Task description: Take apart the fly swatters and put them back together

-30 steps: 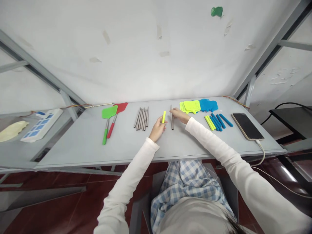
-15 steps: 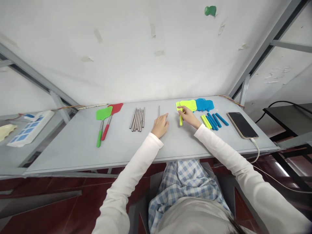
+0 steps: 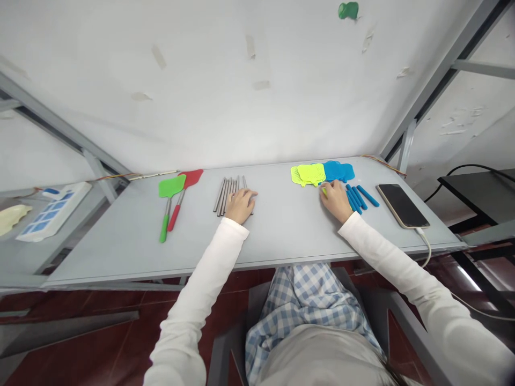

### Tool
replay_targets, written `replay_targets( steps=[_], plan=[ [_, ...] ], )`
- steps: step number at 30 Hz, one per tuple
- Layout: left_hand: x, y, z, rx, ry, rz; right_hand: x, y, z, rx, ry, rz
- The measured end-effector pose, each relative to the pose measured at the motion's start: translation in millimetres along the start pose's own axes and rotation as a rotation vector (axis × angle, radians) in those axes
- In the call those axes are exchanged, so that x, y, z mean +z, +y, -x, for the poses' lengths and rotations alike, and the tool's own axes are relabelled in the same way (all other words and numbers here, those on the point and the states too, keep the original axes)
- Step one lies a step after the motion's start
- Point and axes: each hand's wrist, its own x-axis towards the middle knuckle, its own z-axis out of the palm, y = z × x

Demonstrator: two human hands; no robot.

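My left hand (image 3: 240, 206) is curled over a thin metal rod (image 3: 244, 183), which lies beside a group of several metal rods (image 3: 224, 197); the fingers hide its middle. My right hand (image 3: 336, 199) has its fingers closed on a yellow handle (image 3: 324, 191), of which only an end shows. Right beside it lie several blue handles (image 3: 368, 196); the other yellow handles are mostly covered by the hand. Behind are yellow fly swatter heads (image 3: 311, 173) and blue fly swatter heads (image 3: 340, 171), overlapping.
At the left lie a green fly swatter (image 3: 171, 186) and a red fly swatter (image 3: 191, 177), with handles attached. A phone (image 3: 403, 205) with a white cable lies at the right. A white and blue tray (image 3: 52, 213) sits on a neighbouring surface. The wall bounds the table's back.
My left hand has slid left with the thin rod to the rod group. My right hand has moved right with the yellow handle, away from the yellow heads to the other handles.
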Motion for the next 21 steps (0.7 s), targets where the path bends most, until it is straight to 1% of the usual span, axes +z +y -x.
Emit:
replay_targets(
  steps=[3, 7, 13, 17, 19, 21],
  plan=[
    [-6, -7, 3, -0.044, 0.009, -0.04, -2, 2, -2, -0.002, 0.021, 0.04],
    [-10, -16, 7, -0.083, 0.02, -0.058, -1, 0, -1, -0.025, 0.059, 0.027],
    [-7, -25, 10, -0.144, 0.065, -0.058, 2, -6, 0, -0.159, 0.158, -0.051],
    [-14, -30, 11, -0.186, 0.09, -0.004, 2, -6, 0, -0.212, 0.175, -0.064],
    [-21, -38, 12, -0.231, 0.148, 0.022, 1, -7, 0, -0.234, 0.174, -0.066],
    [-30, -53, 14, -0.339, 0.261, 0.001, 1, -8, 1, -0.256, 0.175, -0.07]
  ],
)
